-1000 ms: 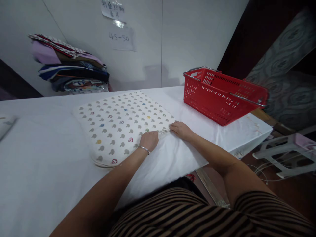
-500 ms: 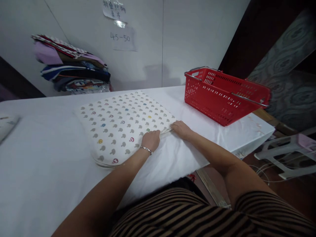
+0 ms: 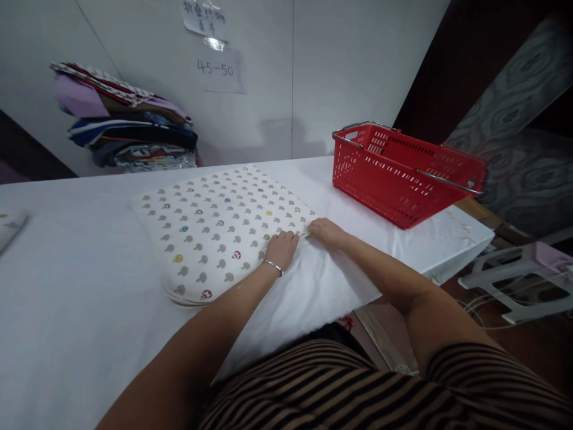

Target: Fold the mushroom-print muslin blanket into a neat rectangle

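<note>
A folded white cloth (image 3: 215, 227) printed with small grey and coloured mushroom shapes lies flat on the table in several layers. My left hand (image 3: 283, 248), with a silver bracelet at the wrist, is closed on its near edge. Close beside it, my right hand (image 3: 327, 233) grips the near right corner of the same cloth. A short stretch of layered edge shows between the two hands. The fingertips of both hands are partly hidden.
White fabric covers the table (image 3: 89, 286). A red plastic basket (image 3: 380, 185) with metal handles stands at the back right. Against the wall is a stack of folded clothes (image 3: 129, 125). Another printed cloth (image 3: 11, 227) lies at the left edge. A stool (image 3: 514, 280) stands on the right.
My left hand has slid slightly right along the cloth's edge, nearer my right hand. My right hand keeps its hold on the corner. The view has shifted a little.
</note>
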`<state>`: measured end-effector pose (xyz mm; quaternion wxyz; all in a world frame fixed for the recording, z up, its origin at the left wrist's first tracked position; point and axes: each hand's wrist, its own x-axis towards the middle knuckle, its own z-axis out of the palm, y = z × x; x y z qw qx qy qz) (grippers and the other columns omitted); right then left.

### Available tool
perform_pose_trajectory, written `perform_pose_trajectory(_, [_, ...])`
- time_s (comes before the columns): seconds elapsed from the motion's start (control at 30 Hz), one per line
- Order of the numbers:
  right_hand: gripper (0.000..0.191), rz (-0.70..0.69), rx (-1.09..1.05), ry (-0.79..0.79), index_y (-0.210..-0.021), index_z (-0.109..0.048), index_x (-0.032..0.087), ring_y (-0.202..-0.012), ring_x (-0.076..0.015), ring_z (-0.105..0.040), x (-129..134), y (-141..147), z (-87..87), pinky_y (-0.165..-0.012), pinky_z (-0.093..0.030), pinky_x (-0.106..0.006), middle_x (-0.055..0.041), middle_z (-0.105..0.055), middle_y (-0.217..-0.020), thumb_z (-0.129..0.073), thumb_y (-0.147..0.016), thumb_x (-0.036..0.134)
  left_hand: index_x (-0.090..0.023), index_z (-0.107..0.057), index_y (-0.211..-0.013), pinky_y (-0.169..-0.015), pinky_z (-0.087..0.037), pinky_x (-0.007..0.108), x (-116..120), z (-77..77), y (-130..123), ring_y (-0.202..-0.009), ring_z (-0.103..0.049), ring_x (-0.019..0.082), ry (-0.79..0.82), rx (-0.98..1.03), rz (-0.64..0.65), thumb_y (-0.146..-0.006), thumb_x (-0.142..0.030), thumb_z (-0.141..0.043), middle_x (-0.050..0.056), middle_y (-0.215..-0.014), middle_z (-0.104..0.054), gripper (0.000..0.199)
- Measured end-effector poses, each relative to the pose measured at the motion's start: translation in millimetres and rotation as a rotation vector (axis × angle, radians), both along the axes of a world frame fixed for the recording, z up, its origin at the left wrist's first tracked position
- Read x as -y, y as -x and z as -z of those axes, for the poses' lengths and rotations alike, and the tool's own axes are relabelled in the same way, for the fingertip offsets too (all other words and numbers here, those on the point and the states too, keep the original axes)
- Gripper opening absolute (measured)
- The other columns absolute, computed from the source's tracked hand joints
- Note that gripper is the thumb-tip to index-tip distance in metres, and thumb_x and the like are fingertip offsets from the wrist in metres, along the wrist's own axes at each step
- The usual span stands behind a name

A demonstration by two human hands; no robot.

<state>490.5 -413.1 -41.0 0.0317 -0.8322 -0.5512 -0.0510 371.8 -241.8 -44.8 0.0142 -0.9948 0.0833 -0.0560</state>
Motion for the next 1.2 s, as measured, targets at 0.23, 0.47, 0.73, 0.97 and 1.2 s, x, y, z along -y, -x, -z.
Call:
perform_pose_trajectory(0.23, [0.019,-0.026,0.056,-0.106,-0.099,-0.062,0.018,-0.09,-0.0205,-0.05,5,5,11.3,-0.075,-0.032,-0.031,-0.0079,-0.063,-0.099,-0.045,-0.093,0.022,-0.019,-0.061,-0.101,-0.083,-0.039,0.037,-1,-2.2,-1,-0.1,-0.053,0.023,0.081,-0.015,0.024,-0.089,-0.013,-0.038,0.009,-0.102,-0.06,0.026])
perform_pose_trajectory(0.47, [0.021,0.006,0.127,-0.133,-0.108,-0.062,0.018,-0.096,-0.0225,-0.048,8,6,18.2,-0.078,-0.032,-0.034,-0.0095,-0.062,-0.107,-0.048,-0.092,0.024,-0.022,-0.061,-0.107,-0.082,-0.041,0.033,-5,-13.0,-6,-0.101,-0.053,0.021,0.203,0.016,-0.099,-0.088,-0.018,-0.042,0.006,-0.105,-0.06,0.028])
perform_pose_trajectory(0.73, [0.022,0.016,0.104,-0.1,-0.108,-0.062,0.018,-0.092,-0.0224,-0.05,9,-1,16.8,-0.074,-0.033,-0.033,-0.0093,-0.062,-0.103,-0.047,-0.092,0.02,-0.016,-0.063,-0.098,-0.087,-0.038,0.038,6,-3.0,-2,-0.1,-0.054,0.023,0.031,-0.019,0.068,-0.089,-0.012,-0.035,0.011,-0.102,-0.062,0.029])
perform_pose_trajectory(0.97, [0.038,0.08,0.043,-0.13,-0.127,-0.05,0.018,-0.101,-0.023,-0.052,19,-4,7.8,-0.081,-0.037,-0.033,-0.0102,-0.061,-0.114,-0.051,-0.088,0.02,-0.019,-0.058,-0.108,-0.082,-0.043,0.034,-5,-13.1,-12,-0.098,-0.059,0.022,0.219,-0.115,-0.199,-0.087,-0.02,-0.039,0.007,-0.109,-0.063,0.028])
perform_pose_trajectory(1.2, [0.032,0.173,0.017,-0.252,-0.115,-0.053,0.017,-0.107,-0.0236,-0.05,35,-2,19.1,-0.086,-0.04,-0.036,-0.012,-0.057,-0.12,-0.052,-0.083,0.013,-0.021,-0.058,-0.108,-0.082,-0.044,0.031,-7,-8.6,-12,-0.1,-0.059,0.021,0.251,-0.112,-0.205,-0.086,-0.022,-0.041,0.006,-0.11,-0.063,0.028])
